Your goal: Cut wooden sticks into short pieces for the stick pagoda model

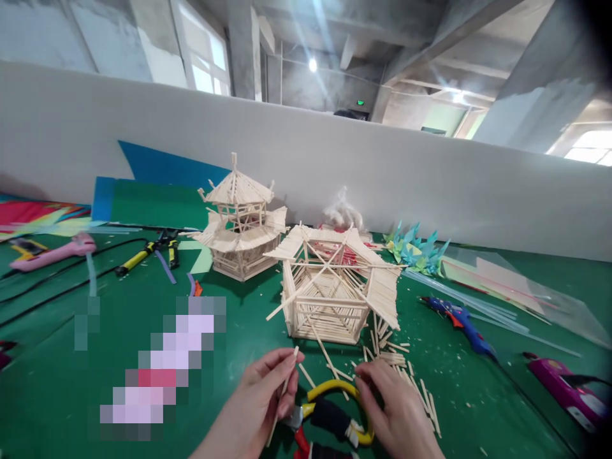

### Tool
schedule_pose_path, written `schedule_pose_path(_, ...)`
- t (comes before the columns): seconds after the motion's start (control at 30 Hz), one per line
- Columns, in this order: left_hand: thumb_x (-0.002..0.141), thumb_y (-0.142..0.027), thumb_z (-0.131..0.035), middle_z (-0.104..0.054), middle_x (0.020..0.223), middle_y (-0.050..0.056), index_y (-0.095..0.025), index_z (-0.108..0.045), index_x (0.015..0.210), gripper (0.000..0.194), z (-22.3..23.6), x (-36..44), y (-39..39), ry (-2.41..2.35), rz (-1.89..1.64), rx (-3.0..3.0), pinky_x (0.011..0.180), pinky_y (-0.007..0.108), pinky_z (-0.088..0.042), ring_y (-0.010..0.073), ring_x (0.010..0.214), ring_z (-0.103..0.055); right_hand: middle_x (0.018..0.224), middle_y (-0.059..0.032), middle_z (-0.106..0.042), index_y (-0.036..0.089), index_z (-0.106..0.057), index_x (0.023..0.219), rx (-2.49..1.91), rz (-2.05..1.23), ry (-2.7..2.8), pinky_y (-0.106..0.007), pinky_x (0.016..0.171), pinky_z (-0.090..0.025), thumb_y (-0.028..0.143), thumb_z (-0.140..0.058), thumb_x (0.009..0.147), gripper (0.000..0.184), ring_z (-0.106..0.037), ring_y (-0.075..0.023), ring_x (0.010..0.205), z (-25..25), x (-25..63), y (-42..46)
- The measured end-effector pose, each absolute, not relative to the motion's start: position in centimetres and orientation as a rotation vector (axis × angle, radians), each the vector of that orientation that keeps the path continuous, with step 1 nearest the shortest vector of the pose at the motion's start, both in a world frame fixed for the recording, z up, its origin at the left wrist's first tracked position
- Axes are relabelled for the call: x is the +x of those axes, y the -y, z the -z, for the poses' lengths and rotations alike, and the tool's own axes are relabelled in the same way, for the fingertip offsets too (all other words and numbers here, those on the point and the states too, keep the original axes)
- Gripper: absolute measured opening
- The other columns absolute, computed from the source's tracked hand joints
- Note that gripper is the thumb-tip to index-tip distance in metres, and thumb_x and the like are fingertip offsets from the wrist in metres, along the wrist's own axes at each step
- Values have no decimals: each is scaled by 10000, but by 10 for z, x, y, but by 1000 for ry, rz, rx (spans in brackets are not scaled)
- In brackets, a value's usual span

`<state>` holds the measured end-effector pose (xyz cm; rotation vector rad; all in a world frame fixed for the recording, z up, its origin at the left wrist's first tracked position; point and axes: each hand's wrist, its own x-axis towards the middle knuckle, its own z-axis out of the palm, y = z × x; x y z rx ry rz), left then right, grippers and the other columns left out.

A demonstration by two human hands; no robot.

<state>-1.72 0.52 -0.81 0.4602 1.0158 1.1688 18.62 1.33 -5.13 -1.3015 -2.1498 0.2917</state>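
Across our green table (248, 319), backed by a white partition (430, 172), we have an open-topped stick pavilion (329, 312) near the middle, just right of a taller stick pagoda (239, 241). Our left hand (265, 382) pinches a thin wooden stick (273, 429) in front of the pavilion. Our right hand (394, 398) is beside yellow-handled pliers (335, 417) and loose sticks (393, 358), fingers curled, though we cannot tell whether they grip anything.

thin wooden stick (283, 394) | pinched, slanting | in front of many-sided stick model (329, 305) | pale, upright, open-topped
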Motion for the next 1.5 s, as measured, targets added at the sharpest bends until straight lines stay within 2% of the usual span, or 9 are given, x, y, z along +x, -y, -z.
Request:
schedule_pose_path(0.33,726,-287,-606,-481,496,-54,-152,-638,809,162,14,-16,-11,-1054,-1216,415,392,157,-230,22,378,-337,746,-44,-592,195,-537,800,-1616,-299,2564,-293,566,-436,91,-406,752,173,-582,-201,657,38,188,-53)
schedule_pose_path(0.5,683,-279,-647,-483,456,-51,-124,-654,697,155,17,-16,-17,-1054,-1173,387,382,157,-225,16,357,-334,722,-53,-590,193,-559,825,-1603,-287,2547,-317,592,-439,71,-399,721,227,-585,-217,661,37,186,-57)
schedule_pose_path(0.6,620,-282,-697,-510,432,-37,-103,-661,662,187,23,-9,-22,-1019,-1119,345,368,157,-218,14,335,-339,725,-49,-580,184,-572,865,-1457,-568,2276,-283,584,-435,124,-419,748,202,-560,-176,634,26,176,-53)
schedule_pose_path(0.73,509,-309,-764,-602,509,16,-111,-661,642,260,25,-1,-26,-1008,-1035,274,411,176,-317,65,400,-472,611,10,-542,178,-562,780,-1297,-1256,1621,-204,479,-403,275,-519,745,112,-501,-106,521,12,150,-48)
schedule_pose_path(0.83,568,-298,-732,-625,564,20,-136,-655,668,205,19,2,-27,-1007,-1029,329,518,223,-403,116,506,-549,601,26,-539,174,-551,751,-1181,-1484,1290,-202,485,-408,344,-596,698,184,-495,-94,516,12,131,-48)
schedule_pose_path(1.07,706,-284,-620,-560,454,-26,-166,-646,773,138,14,1,-25,-1065,-1034,512,422,192,-307,89,412,-474,544,44,-537,171,-568,777,-1068,-1464,1191,-195,475,-382,292,-607,724,137,-492,-83,488,20,114,-46)
schedule_pose_path(1.23,622,-300,-696,-588,522,-10,-160,-661,721,175,21,4,-18,-1002,-1174,448,428,189,-307,63,406,-430,581,45,-496,179,-600,866,-1084,-1360,1303,-200,456,-355,316,-602,724,197,-469,-77,475,24,117,-42)
schedule_pose_path(1.37,606,-341,-705,-538,430,-23,-156,-658,628,192,18,7,-9,-1016,-1163,458,396,171,-299,58,387,-419,647,18,-471,174,-647,774,-1066,-1283,1457,-212,450,-359,333,-570,748,179,-475,-78,482,29,120,-38)
schedule_pose_path(1.5,625,-397,-673,-513,368,-30,-174,-667,672,228,11,8,-4,-1071,-1086,485,328,171,-267,57,317,-386,610,32,-449,186,-639,769,-1008,-1260,1449,-213,450,-357,301,-548,771,147,-476,-78,473,31,121,-34)
